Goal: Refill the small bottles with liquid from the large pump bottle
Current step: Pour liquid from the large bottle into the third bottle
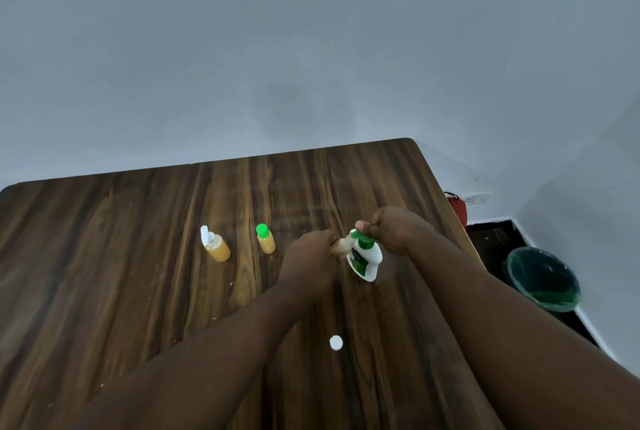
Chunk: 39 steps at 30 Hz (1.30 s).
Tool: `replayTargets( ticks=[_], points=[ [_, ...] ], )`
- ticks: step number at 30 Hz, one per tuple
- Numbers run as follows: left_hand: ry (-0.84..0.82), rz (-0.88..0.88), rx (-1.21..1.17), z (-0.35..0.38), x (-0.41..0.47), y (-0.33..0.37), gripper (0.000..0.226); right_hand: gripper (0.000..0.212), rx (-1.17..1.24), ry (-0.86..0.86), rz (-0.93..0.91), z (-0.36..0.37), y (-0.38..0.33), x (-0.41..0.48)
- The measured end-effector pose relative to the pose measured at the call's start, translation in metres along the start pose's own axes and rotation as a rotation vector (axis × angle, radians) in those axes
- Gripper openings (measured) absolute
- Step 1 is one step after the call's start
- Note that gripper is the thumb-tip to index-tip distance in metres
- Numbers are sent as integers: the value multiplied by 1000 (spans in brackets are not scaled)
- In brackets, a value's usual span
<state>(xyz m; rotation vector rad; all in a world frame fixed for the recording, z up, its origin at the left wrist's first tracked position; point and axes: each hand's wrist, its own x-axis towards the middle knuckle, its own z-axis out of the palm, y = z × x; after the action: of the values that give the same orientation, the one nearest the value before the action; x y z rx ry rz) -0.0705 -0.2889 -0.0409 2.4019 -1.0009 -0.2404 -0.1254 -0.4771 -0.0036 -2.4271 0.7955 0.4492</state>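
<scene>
- My right hand [391, 230] is curled over the pump bottle [364, 259], pressing its green head.
- My left hand [309, 251], closed round a small bottle [338, 246], should keep its mouth directly under the spout.

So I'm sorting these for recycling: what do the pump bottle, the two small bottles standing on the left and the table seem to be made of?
Pump bottle: opaque white plastic, probably, smooth, with a green pump.
Flip-cap bottle and green-capped bottle: clear, likely plastic, since the orange liquid shows through.
Table: dark wood-grain surface, slightly glossy; solid wood or laminate, can't tell.
</scene>
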Motion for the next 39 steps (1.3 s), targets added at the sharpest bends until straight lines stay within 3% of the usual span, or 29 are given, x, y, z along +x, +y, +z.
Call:
replayTargets(
  ticks=[39],
  points=[
    [-6, -3, -7, 3, 4, -2, 9, 47, -10, 4, -7, 2, 0, 2]
  ],
)
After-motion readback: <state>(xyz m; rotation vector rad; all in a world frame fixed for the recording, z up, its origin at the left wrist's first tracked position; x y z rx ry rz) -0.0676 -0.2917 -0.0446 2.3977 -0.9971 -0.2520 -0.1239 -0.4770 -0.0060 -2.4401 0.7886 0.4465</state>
